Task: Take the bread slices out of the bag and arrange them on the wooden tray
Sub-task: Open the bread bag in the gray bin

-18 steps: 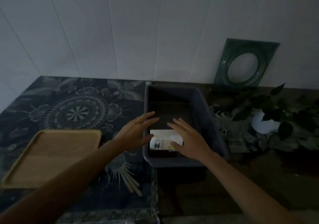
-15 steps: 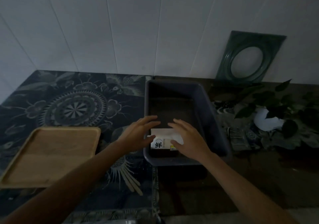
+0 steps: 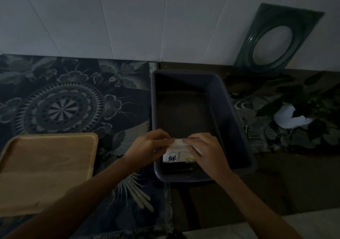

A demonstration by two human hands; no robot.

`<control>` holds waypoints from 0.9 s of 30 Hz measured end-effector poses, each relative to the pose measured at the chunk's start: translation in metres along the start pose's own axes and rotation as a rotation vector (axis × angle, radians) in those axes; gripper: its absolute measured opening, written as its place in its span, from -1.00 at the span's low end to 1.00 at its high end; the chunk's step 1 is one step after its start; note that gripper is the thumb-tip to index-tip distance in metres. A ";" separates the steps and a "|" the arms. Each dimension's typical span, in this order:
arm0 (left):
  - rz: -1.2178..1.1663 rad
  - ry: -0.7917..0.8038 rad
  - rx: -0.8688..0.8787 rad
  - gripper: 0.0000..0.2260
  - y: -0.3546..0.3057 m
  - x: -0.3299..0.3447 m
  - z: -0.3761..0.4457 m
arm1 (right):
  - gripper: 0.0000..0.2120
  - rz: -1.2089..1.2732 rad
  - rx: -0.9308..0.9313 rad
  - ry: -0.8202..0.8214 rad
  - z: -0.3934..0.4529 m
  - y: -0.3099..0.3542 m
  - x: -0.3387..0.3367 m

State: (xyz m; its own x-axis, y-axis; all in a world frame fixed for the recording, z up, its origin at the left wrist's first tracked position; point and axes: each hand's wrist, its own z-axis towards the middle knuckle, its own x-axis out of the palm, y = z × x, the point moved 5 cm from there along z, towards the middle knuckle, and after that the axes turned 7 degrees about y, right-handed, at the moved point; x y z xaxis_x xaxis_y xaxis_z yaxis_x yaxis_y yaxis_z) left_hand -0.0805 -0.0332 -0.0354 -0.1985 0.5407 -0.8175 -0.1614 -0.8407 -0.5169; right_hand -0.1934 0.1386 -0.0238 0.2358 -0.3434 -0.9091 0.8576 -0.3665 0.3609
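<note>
Both hands, left hand (image 3: 149,146) and right hand (image 3: 207,151), pinch the top edge of the white bread bag (image 3: 177,155), which sits at the near end of a dark plastic bin (image 3: 237,128); the wooden tray (image 3: 46,168) lies bare on the patterned table (image 3: 73,95) to the left.

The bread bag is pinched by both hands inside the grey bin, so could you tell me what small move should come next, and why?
Probably pull the top edge apart to open it. Both the left hand and right hand grip the top of the bread bag, which looks closed, and the wooden tray holds no slices.
</note>
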 end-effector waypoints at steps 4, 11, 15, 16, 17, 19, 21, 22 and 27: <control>-0.048 0.018 -0.010 -0.80 -0.001 -0.005 0.002 | -0.75 0.009 -0.002 0.020 0.002 -0.004 0.000; 0.049 0.007 -0.031 -0.72 -0.009 -0.004 0.012 | -0.84 0.120 0.015 0.107 0.011 -0.011 -0.002; 0.103 -0.017 -0.001 -0.75 -0.016 0.000 0.017 | -0.82 0.134 0.012 0.170 0.015 -0.015 -0.004; 0.099 -0.036 0.004 -0.78 -0.017 -0.001 0.017 | -0.82 0.136 0.018 0.177 0.015 -0.016 -0.005; 0.092 -0.052 0.011 -0.79 -0.017 -0.002 0.016 | -0.80 0.140 0.025 0.184 0.015 -0.018 -0.005; 0.083 -0.062 0.028 -0.82 -0.019 -0.003 0.013 | -0.74 0.148 0.032 0.194 0.013 -0.018 -0.007; 0.073 -0.060 0.029 -0.81 -0.019 -0.005 0.010 | -0.66 0.136 0.009 0.197 0.011 -0.017 -0.009; 0.063 -0.061 0.019 -0.81 -0.019 -0.006 0.009 | -0.64 0.117 -0.008 0.192 0.010 -0.016 -0.010; -0.075 -0.090 -0.056 -0.87 -0.017 -0.016 0.013 | -0.78 0.038 -0.080 0.124 0.011 -0.012 -0.017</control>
State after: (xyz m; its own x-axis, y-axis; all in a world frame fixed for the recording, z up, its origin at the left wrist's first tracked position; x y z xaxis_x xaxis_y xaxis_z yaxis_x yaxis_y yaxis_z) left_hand -0.0876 -0.0265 -0.0101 -0.2745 0.6002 -0.7512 -0.1250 -0.7969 -0.5910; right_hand -0.2124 0.1396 -0.0107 0.3189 -0.2445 -0.9157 0.8796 -0.2834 0.3820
